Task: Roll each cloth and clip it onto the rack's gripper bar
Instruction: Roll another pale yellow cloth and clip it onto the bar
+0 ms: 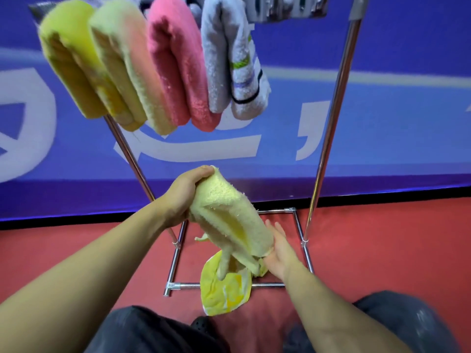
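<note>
Head view: right hand flat, fingers straight, under pale yellow cloth; left hand clamped round its top. Best rolled tight, loose tail gathered, before lifting to gripper bar beside grey towel.

Both forearms bare, reaching forward and down from bottom of view, converging toward centre. Left hand raised higher, wrist bent, fingers curled over upper end of pale yellow cloth, thumb side hidden behind it; firm grip. Right hand lower and nearer body, palm turned inward, fingers straight and spread, pressing flat against cloth's lower end from right side. Hands well apart, one at each end of cloth. Knees in dark trousers at bottom edge.
</note>
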The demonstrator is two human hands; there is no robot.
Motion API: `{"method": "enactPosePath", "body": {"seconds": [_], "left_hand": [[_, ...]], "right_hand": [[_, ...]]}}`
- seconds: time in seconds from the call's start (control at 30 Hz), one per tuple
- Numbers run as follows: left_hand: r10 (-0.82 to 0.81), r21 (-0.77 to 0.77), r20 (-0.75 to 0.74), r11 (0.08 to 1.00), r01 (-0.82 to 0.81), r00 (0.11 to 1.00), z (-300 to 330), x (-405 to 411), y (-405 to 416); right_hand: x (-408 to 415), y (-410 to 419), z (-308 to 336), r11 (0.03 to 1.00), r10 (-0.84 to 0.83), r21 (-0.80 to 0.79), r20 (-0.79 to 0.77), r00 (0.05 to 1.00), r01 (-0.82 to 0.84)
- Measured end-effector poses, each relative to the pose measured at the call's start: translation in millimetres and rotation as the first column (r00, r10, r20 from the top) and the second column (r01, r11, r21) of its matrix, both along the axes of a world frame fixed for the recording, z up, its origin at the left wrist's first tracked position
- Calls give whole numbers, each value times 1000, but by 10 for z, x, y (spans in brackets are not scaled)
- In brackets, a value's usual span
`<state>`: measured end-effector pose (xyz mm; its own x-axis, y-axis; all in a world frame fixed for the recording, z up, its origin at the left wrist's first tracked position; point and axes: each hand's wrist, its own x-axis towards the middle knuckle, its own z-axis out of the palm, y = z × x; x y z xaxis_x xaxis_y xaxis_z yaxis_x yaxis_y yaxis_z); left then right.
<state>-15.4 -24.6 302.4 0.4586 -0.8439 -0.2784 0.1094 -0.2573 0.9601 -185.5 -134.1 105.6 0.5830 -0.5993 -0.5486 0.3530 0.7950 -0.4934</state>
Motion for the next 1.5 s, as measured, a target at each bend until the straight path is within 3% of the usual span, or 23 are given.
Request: {"method": "enactPosePath", "body": {"seconds": [0.1,0.37,0.53,0.63,0.8,0.97,1.1,1.17,1.23,1.33,1.5], "left_hand": [[3,60,126,998,-10,992,-70,130,47],[54,30,78,998,-56,995,-268,444,300],[304,-143,-21,942,-304,953,-175,308,232],[331,-210,-151,910,-357,932,-58,290,211],[396,-309,-183,846,-435,900,9,374,207],[218,-272,-343,908,-319,914,-77,423,324],[27,-255,-448,954,-157,894,-125,424,368],[-5,-275,-416,954,-121,909,-117,393,362],[104,-281,-374,934,-219,921,-92,382,334],[268,-279,-162,911,-305,950,-86,455,285],[357,-319,50,891,-324,933,-68,470,315]], "right_hand": [[16,-120,220,983,-17,-182,9,1000,18],[-387,-640,790,890,-155,-444,-76,985,106],[-505,-767,1116,817,-106,-577,-140,984,6],[-512,-863,1282,756,-59,-650,-191,980,-82],[-496,-993,1520,569,-94,-785,-355,930,-243],[-476,-1060,1717,446,-168,-839,-422,891,-313],[-487,-1064,1810,418,-216,-842,-457,863,-341],[-515,-1063,1864,410,-246,-846,-463,851,-341],[-545,-1093,1902,420,-287,-842,-478,830,-339],[-587,-1138,1943,455,-301,-817,-517,801,-355],[-621,-1191,2006,554,-241,-769,-514,823,-318]]}}
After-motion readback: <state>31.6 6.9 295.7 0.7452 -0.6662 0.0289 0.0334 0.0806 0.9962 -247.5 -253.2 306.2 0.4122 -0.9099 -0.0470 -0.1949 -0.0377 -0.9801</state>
